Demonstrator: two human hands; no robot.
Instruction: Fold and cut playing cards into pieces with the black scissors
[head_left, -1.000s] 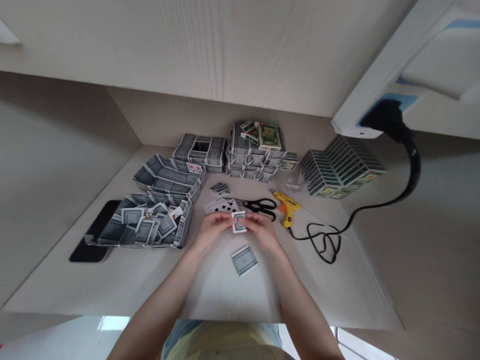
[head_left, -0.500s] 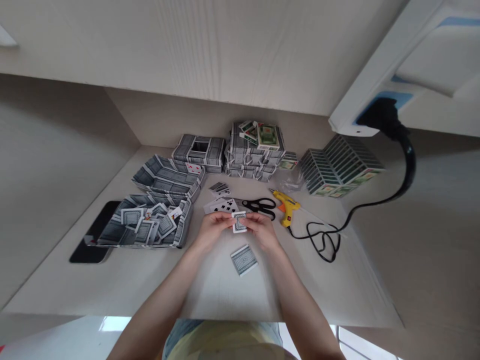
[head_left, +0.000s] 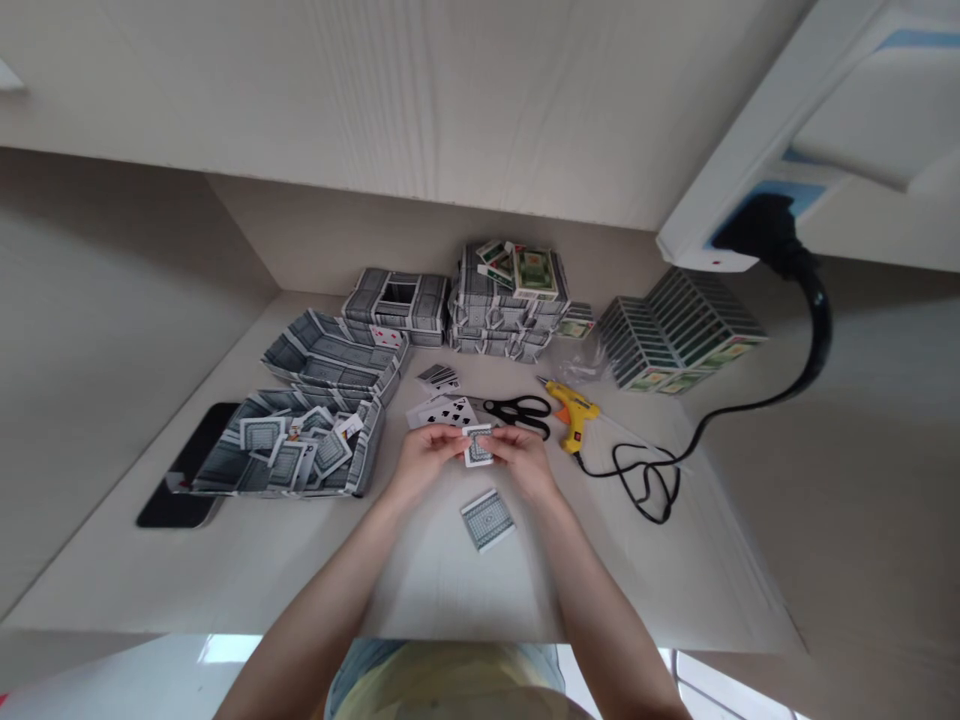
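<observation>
Between my two hands is a playing card (head_left: 478, 447), its grey patterned back facing up. My left hand (head_left: 429, 460) pinches its left edge, and my right hand (head_left: 520, 458) pinches the right edge. Whether it is one card or more cannot be told. Below them, a square grey-patterned card piece (head_left: 487, 520) lies on the table. Just beyond my fingers are face-up playing cards (head_left: 442, 411), a small fanned pile of cards (head_left: 439, 377) and black-handled scissors (head_left: 519, 412).
On the left, an open card-made box (head_left: 367, 455) holds loose cards and overlaps a black phone (head_left: 176, 505). A yellow glue gun (head_left: 576, 410) with its black cord (head_left: 645, 470) lies right. Card-built boxes (head_left: 502, 320) and stacked card packs (head_left: 675, 330) stand behind, under a low shelf (head_left: 450, 110).
Almost nothing differs. Both hands keep the card in the same place, and the view has shifted very slightly.
</observation>
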